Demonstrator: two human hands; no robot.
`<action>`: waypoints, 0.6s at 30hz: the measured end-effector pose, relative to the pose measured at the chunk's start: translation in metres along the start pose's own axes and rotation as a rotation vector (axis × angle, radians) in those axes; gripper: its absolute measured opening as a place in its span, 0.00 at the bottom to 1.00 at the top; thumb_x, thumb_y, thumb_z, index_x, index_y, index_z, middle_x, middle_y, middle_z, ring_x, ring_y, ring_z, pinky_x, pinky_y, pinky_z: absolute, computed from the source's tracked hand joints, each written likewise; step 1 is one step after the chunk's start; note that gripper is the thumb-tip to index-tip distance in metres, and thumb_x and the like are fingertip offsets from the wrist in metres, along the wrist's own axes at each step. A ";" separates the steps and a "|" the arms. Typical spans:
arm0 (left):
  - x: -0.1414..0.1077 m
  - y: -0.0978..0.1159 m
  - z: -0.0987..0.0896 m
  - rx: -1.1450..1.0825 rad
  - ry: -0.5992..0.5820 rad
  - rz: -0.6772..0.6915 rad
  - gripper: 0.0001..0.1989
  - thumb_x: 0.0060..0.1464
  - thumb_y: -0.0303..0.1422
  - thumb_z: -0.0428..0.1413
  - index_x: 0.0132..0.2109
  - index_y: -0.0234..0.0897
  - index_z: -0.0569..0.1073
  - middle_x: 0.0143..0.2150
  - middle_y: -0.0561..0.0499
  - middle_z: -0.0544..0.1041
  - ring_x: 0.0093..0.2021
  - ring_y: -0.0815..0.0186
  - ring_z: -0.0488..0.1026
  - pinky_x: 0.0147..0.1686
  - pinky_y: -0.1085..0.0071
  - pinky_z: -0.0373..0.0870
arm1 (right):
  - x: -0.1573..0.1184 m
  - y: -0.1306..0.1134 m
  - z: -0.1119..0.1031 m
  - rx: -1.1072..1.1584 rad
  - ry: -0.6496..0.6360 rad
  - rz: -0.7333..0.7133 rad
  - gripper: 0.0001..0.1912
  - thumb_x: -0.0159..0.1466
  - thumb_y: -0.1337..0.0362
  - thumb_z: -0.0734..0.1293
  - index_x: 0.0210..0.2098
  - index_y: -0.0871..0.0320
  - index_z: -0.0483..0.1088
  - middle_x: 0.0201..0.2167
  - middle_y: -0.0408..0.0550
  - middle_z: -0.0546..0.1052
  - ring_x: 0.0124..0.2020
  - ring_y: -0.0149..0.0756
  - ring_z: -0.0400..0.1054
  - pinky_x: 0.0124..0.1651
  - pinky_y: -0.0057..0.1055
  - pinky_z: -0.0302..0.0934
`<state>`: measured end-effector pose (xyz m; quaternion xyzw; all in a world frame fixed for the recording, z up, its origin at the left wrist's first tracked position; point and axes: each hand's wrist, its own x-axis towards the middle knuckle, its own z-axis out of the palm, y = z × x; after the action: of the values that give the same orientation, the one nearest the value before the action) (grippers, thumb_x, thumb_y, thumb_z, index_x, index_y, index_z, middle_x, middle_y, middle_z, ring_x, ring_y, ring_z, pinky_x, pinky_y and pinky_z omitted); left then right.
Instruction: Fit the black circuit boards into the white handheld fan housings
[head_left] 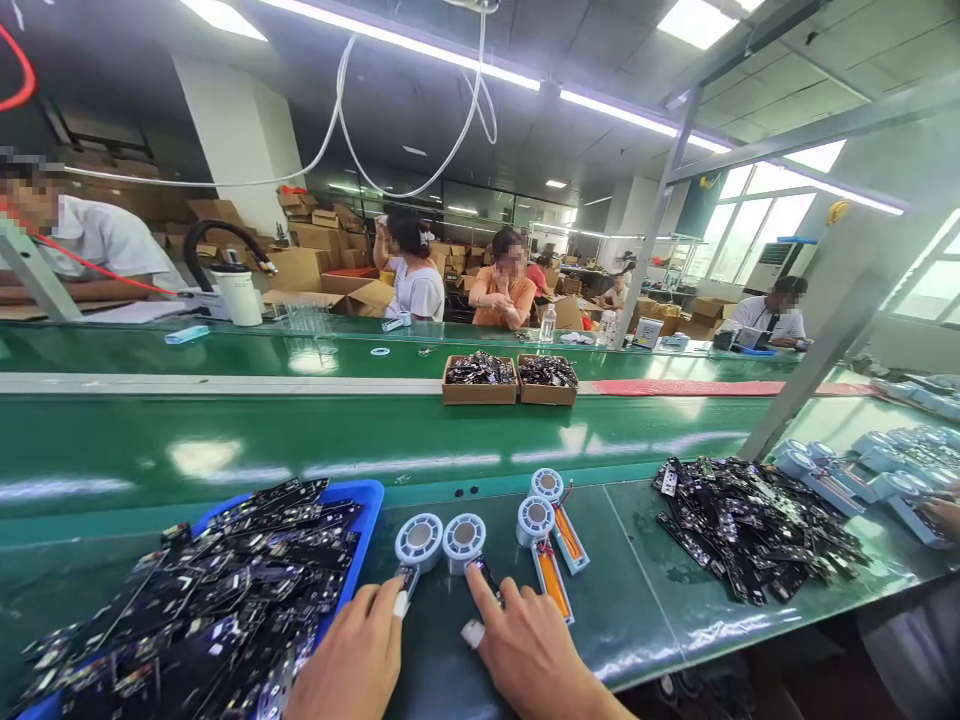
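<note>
Two devices [464, 537] point away, handles [488, 578] splaying back under hands [349, 645] [529, 635] whose grip I cannot tell.

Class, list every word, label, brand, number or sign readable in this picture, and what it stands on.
No text can be read.
Narrow black circuit boards in the blue plastic tray: any markings too small.
Clear plastic bottle on the green far bench: any label too blurred.

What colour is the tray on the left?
Blue tray, best seen in the head view.
</note>
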<state>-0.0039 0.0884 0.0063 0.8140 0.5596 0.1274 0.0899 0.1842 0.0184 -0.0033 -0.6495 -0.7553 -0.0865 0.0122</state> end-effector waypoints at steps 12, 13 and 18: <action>0.006 -0.002 0.018 -0.484 0.168 -0.049 0.24 0.55 0.48 0.42 0.37 0.41 0.79 0.42 0.42 0.85 0.45 0.49 0.82 0.45 0.58 0.79 | 0.015 -0.001 -0.020 0.364 -0.011 -0.016 0.40 0.68 0.51 0.66 0.69 0.69 0.53 0.61 0.73 0.69 0.58 0.61 0.69 0.54 0.54 0.69; 0.006 -0.002 0.017 -0.515 0.152 -0.053 0.24 0.56 0.48 0.42 0.37 0.42 0.79 0.42 0.43 0.85 0.46 0.50 0.82 0.45 0.58 0.79 | 0.019 -0.010 -0.017 0.383 -0.028 0.017 0.43 0.66 0.50 0.68 0.69 0.71 0.52 0.62 0.76 0.67 0.61 0.64 0.66 0.54 0.57 0.68; 0.013 -0.007 0.024 -0.515 0.104 -0.040 0.22 0.59 0.46 0.43 0.39 0.42 0.80 0.44 0.45 0.86 0.50 0.49 0.81 0.48 0.56 0.79 | 0.050 -0.066 0.012 0.363 -0.027 0.367 0.43 0.62 0.58 0.72 0.68 0.74 0.53 0.62 0.86 0.63 0.63 0.73 0.63 0.52 0.70 0.64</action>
<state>0.0022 0.1031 -0.0173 0.7453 0.5287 0.3054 0.2679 0.1124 0.0602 -0.0162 -0.7639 -0.6282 0.0629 0.1338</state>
